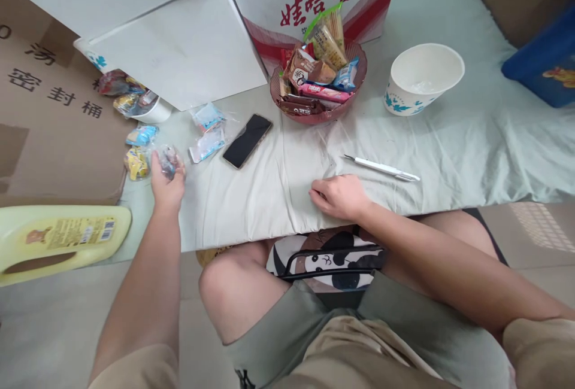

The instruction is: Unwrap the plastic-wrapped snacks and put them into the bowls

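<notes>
The left hand (168,189) grasps a clear packet (168,160) between its fingers, long axis unclear; the right hand (340,196) rests loosely clenched.

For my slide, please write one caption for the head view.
Left hand holding a clear packet; right hand resting near a pen.

Worktop (242,209), wrinkled pale green cloth (494,149) over it. At back: white box (179,48), red-lettered box (265,9). In front of that, pink glass bowl (359,81); to its right, leaf-print paper tub (413,100). Mid: dark phone (248,141), white pen (381,168), two blue-and-white packets (207,145). Left end: second tub (158,112), blue packet (142,135), yellow packet (137,164). Right hand (340,196) rests near front edge, fingers curled.
</notes>
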`<control>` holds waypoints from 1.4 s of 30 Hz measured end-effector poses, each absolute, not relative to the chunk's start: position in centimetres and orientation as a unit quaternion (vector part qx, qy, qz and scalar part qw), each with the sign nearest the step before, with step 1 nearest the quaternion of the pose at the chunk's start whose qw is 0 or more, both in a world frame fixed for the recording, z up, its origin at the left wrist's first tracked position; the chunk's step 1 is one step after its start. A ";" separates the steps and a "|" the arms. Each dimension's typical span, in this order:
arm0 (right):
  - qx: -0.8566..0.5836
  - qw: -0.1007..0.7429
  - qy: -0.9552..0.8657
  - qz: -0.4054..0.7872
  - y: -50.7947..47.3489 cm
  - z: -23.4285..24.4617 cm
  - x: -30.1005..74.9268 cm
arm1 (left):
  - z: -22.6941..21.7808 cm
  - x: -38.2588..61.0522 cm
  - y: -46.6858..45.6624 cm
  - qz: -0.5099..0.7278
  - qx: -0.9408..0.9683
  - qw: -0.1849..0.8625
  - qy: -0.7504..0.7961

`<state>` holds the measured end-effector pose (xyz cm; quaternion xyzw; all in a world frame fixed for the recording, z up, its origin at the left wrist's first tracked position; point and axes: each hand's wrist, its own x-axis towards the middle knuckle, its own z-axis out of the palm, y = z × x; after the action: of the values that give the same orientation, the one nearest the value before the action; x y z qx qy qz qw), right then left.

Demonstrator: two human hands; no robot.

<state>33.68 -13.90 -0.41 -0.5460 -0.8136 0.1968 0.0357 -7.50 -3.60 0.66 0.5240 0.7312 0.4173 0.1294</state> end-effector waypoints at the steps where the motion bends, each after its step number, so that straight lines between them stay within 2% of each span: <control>1: -0.544 0.037 -0.815 0.198 -13.9 -0.4 33.7 | 1.3 -7.0 -4.1 0.458 0.487 0.155 0.727; 3: -0.543 0.041 -0.815 0.198 -14.0 -0.4 33.7 | 3.0 -5.0 -5.2 0.528 0.428 0.188 0.709; 7: -0.548 0.045 -0.812 0.194 -14.0 -0.6 33.5 | 5.8 2.3 -8.3 0.605 0.474 0.219 0.601; 10: -0.562 0.051 -0.801 0.200 -13.9 -0.6 33.5 | 4.7 8.9 -10.9 0.595 0.457 0.385 0.538; 13: -0.564 0.104 -0.780 0.250 -13.7 -0.6 34.1 | 2.1 13.6 -12.7 0.543 0.399 0.551 0.493; 17: -0.539 0.182 -0.768 0.295 -13.8 -1.0 35.2 | 0.0 15.4 -13.5 0.485 0.379 0.659 0.432; 20: -0.496 0.211 -0.787 0.298 -14.0 -1.5 35.6 | 0.1 15.4 -13.2 0.471 0.381 0.681 0.411; 24: -0.425 0.291 -0.801 0.305 -14.3 -2.0 35.5 | 0.2 15.7 -12.8 0.469 0.383 0.693 0.392; 32: -0.471 0.380 -0.763 0.227 -14.4 -1.9 35.0 | -0.7 15.1 -13.3 0.523 0.370 0.630 0.439; 42: -0.481 0.415 -0.759 0.144 -15.3 -3.0 33.6 | -1.1 16.7 -14.7 0.468 0.362 0.681 0.432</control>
<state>33.63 -15.26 -3.05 -0.4810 -0.7586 0.1436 0.4153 16.72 -14.66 -1.08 0.3615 0.4323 0.4675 0.6811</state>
